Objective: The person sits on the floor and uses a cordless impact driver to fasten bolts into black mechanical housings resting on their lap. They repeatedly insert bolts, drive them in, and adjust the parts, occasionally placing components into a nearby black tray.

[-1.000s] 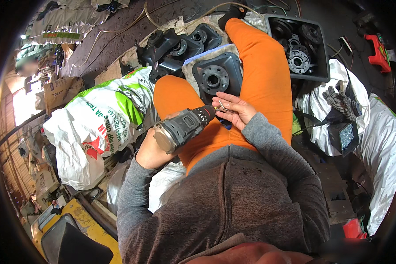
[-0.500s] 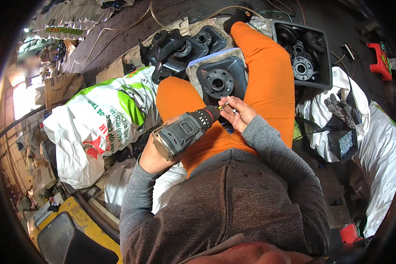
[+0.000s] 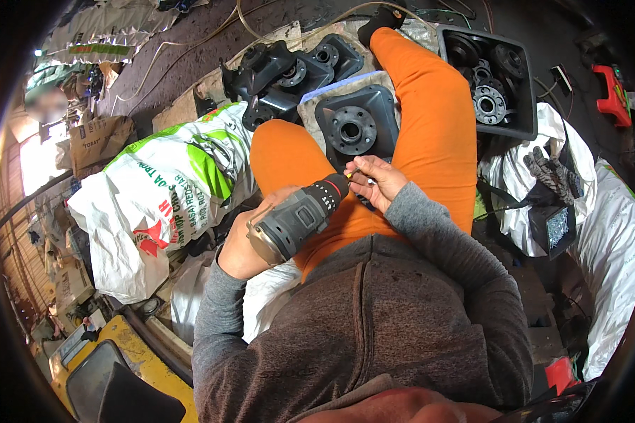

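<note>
My left hand (image 3: 241, 247) is wrapped round the grip of a grey and black cordless drill (image 3: 296, 222), which lies across my lap pointing forward and right. At its nose, my right hand (image 3: 382, 185) pinches with thumb and fingertips by the bit. Small silver-tipped pieces, seemingly screws (image 3: 371, 181), show between these fingers; how many is hidden. Just beyond the hands, between my knees, a black square flared housing with a round bolt-holed hub (image 3: 351, 131) rests on a pale block (image 3: 312, 113).
Several similar black housings (image 3: 289, 74) stand beyond my left knee. A dark crate (image 3: 483, 130) holding round flanged parts is past my right knee. White sacks (image 3: 137, 218) lie left. Gloves (image 3: 552, 176) and a small black box of screws (image 3: 556, 229) sit on the right.
The drill has drawn back slightly to the left and nearer to me. My right hand has shifted a little left, its fingers still pinched near the drill's tip.
</note>
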Tool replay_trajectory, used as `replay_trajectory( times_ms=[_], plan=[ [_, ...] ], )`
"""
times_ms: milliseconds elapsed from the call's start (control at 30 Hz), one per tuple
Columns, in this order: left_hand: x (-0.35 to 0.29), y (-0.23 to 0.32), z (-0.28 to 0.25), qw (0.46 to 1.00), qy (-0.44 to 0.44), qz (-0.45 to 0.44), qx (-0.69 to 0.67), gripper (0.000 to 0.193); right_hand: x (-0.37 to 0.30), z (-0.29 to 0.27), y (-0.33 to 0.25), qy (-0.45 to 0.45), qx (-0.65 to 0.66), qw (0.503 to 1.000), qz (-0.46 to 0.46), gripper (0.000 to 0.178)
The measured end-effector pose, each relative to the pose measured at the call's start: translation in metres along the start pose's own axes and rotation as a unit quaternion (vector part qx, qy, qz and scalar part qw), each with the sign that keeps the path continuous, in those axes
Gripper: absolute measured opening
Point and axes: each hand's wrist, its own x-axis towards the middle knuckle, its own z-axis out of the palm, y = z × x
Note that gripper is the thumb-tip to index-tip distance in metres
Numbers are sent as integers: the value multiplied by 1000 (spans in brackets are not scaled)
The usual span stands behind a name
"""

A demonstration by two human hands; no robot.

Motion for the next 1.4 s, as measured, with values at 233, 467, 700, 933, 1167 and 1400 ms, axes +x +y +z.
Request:
replay_trajectory(
  times_ms=[233, 467, 700, 933, 1167, 1400],
  plan=[
    [11, -23, -5, 999, 36, 27, 3, 50, 10, -17, 18, 112, -32, 992, 39, 45],
    [33, -36, -9, 998, -13, -54, 9, 51, 35, -16, 19, 133, -117, 984, -3, 29],
    [63, -22, -13, 990, -66, -108, 59, 53, 49, -18, 19, 158, -175, 970, -50, 29],
    [78, -23, -12, 990, -72, -71, 96, 57, 53, -22, 22, 165, -250, 952, -62, 34],
    [86, -23, -8, 993, -75, -70, 49, 61, 47, -14, 18, 194, -227, 953, -48, 32],
    [91, -33, -9, 991, -91, -54, 83, 59, 51, -15, 19, 188, -223, 955, -58, 26]
  ],
)
